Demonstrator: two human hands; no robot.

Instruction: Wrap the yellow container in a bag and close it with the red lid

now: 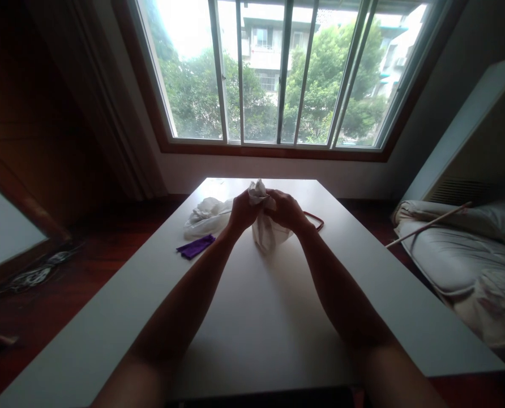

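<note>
Both of my hands are raised over the middle of a white table (278, 317), gripping a bunched white cloth (266, 231). My left hand (243, 211) is closed on the cloth's upper left part, and my right hand (287, 211) is closed on its upper right. A tuft of the cloth sticks up between the hands and the rest hangs down to the tabletop. A thin red cord loop (316, 219) lies just behind my right hand.
A second crumpled white cloth (205, 216) and a small purple cloth (195, 246) lie on the table to the left. A large window (273, 73) is behind. Bedding (460, 249) with a thin stick across it lies on the floor at right.
</note>
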